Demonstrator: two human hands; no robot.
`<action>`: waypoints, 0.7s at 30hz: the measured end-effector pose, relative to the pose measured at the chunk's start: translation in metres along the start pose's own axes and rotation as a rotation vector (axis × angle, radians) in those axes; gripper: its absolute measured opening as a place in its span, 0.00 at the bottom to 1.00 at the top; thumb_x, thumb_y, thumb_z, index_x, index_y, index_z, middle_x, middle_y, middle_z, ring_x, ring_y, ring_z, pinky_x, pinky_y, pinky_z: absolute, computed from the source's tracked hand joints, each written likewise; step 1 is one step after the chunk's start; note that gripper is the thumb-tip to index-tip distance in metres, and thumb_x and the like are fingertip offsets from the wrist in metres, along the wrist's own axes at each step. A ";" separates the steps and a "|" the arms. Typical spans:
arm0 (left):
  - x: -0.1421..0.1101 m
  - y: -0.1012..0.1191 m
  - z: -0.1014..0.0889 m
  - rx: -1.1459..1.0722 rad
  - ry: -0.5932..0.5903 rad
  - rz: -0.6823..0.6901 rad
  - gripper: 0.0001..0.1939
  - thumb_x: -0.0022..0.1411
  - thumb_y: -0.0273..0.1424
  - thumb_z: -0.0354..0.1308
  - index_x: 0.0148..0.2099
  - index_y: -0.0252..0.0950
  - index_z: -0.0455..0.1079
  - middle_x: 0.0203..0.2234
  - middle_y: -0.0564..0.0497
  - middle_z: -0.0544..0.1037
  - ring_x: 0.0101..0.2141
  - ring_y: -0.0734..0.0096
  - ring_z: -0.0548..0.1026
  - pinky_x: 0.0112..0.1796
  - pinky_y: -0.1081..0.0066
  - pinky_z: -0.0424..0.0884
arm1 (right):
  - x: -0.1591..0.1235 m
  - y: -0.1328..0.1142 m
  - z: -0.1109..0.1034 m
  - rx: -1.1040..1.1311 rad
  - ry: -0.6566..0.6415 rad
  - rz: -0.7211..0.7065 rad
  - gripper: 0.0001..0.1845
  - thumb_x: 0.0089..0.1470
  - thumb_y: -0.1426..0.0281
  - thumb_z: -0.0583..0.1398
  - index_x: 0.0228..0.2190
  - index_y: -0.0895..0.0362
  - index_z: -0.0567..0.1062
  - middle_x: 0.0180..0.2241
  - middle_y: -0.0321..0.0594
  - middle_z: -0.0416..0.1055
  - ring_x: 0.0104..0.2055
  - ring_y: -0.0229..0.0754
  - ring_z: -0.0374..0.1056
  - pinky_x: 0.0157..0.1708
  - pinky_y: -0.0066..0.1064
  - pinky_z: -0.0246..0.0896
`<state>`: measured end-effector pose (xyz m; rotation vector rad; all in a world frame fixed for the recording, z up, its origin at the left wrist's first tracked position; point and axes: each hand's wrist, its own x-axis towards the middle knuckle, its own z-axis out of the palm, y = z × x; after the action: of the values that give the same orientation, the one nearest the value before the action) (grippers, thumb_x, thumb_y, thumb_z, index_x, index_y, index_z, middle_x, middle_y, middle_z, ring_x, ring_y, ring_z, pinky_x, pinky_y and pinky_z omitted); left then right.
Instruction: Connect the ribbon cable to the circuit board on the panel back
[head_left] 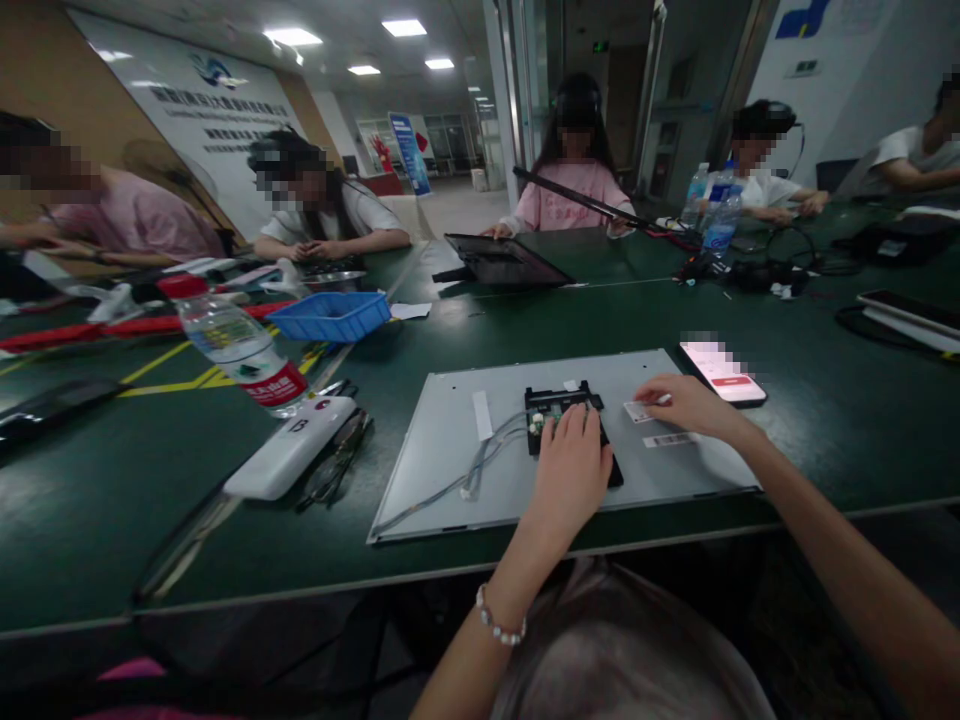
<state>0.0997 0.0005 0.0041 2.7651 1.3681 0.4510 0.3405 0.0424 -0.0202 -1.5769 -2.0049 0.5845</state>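
"Which way does that grey panel (442, 430) lie?"

"Flat on my worktop (480, 330), long axis left to right before me. My left hand's (572, 460) fingers lie outstretched over the black holder (534, 442); my right hand (688, 400) meets a white label (637, 411), gripping or not, I can't tell."

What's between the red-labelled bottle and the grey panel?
In the head view, a white case and a dark glasses-like item, then a strip of green tabletop before the panel.

People work round a green table (450, 330) with tangled cables (769, 277) in an office-like workshop (lettered sign (214, 112) behind).
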 end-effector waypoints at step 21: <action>-0.004 -0.013 0.009 -0.080 0.016 0.058 0.20 0.68 0.32 0.43 0.60 0.34 0.57 0.60 0.42 0.62 0.62 0.60 0.57 0.61 0.54 0.51 | 0.003 -0.029 0.009 0.384 -0.116 0.039 0.12 0.49 0.64 0.61 0.33 0.58 0.79 0.32 0.42 0.77 0.34 0.41 0.72 0.38 0.35 0.67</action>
<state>0.0894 0.0060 -0.0073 2.7488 1.2466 0.5193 0.3118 0.0384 -0.0089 -1.3746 -1.8080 1.0288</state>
